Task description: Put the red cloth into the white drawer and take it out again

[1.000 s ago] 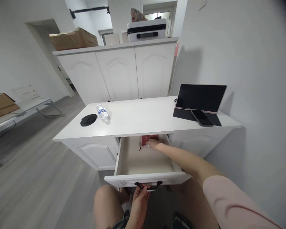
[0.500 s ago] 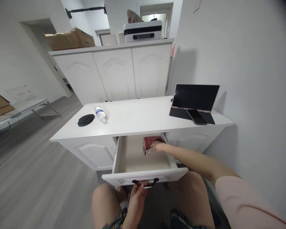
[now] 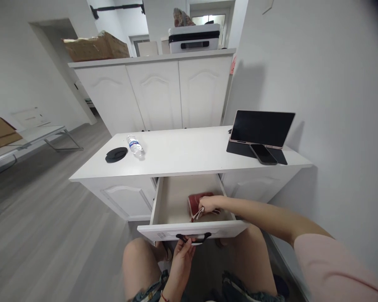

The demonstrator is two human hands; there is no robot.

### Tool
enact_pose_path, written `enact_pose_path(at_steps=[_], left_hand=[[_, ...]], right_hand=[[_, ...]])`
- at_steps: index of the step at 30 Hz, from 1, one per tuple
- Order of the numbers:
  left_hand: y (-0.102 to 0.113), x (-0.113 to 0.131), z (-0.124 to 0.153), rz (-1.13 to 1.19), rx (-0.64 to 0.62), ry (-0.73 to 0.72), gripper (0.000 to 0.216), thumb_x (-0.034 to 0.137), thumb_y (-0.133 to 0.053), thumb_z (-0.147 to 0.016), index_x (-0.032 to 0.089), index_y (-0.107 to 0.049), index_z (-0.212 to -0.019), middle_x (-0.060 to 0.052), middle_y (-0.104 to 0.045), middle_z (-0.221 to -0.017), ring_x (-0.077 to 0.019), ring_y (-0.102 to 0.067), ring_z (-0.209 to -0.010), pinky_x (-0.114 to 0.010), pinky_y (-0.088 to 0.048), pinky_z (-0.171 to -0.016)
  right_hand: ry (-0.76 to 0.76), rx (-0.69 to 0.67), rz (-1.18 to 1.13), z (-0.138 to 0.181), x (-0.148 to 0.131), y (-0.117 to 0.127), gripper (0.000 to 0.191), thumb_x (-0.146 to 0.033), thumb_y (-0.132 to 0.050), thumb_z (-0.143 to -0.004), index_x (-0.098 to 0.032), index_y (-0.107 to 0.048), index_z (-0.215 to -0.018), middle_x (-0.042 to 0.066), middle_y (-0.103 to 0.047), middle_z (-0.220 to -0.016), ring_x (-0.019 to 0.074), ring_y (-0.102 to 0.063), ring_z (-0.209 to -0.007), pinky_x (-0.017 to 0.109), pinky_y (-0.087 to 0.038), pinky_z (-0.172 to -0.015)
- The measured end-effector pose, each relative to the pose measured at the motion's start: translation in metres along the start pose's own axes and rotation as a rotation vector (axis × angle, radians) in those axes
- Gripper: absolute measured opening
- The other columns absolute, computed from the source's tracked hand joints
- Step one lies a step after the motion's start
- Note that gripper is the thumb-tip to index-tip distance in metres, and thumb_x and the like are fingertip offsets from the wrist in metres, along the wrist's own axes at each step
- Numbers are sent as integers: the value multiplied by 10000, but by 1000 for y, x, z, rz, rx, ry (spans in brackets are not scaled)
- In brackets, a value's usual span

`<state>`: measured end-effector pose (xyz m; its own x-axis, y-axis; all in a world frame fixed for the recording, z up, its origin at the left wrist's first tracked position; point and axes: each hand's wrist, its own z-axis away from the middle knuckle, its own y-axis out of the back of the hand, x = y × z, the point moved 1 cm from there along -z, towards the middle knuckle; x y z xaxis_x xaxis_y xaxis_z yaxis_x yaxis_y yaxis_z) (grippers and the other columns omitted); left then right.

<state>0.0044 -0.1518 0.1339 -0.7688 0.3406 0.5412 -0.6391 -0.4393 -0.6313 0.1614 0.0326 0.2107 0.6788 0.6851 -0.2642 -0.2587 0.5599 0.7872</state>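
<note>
Low in the frame's centre, one open white drawer [image 3: 173, 201] holds one soft red pouch [image 3: 199, 202] with pale cords; the right hand [image 3: 209, 204] is clamped on it. Below, the left hand [image 3: 183, 255] curls its fingers around the single black handle [image 3: 193, 238]. On the smooth white desktop [image 3: 182, 153]: one clear plastic bottle [image 3: 135, 146], one round black lid [image 3: 116, 154], one flat tablet [image 3: 262, 128], one phone [image 3: 263, 153].
</note>
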Motion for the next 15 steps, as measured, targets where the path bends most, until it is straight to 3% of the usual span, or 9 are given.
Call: enact_pose_path(at_steps=[9, 15], left_hand=[[1, -2, -1, 2, -40, 1, 233, 181, -816, -605, 189, -636, -752, -20, -682, -824, -172, -641, -848, -274, -466, -775], [2, -2, -2, 1, -19, 13, 191, 150, -779, -640, 194, -630, -751, -10, -678, -812, -165, -638, -839, -272, -456, -791]], right_hand=[[5, -167, -84, -10, -32, 7, 329, -230, -565, -739, -166, -736, -1012, -2, -665, -601, 139, -544, -518, 242, -371, -521], [20, -116, -100, -25, -50, 12, 319, -201, -594, -713, -182, -743, -995, 4, -698, -666, 152, -591, -584, 240, -409, -564]])
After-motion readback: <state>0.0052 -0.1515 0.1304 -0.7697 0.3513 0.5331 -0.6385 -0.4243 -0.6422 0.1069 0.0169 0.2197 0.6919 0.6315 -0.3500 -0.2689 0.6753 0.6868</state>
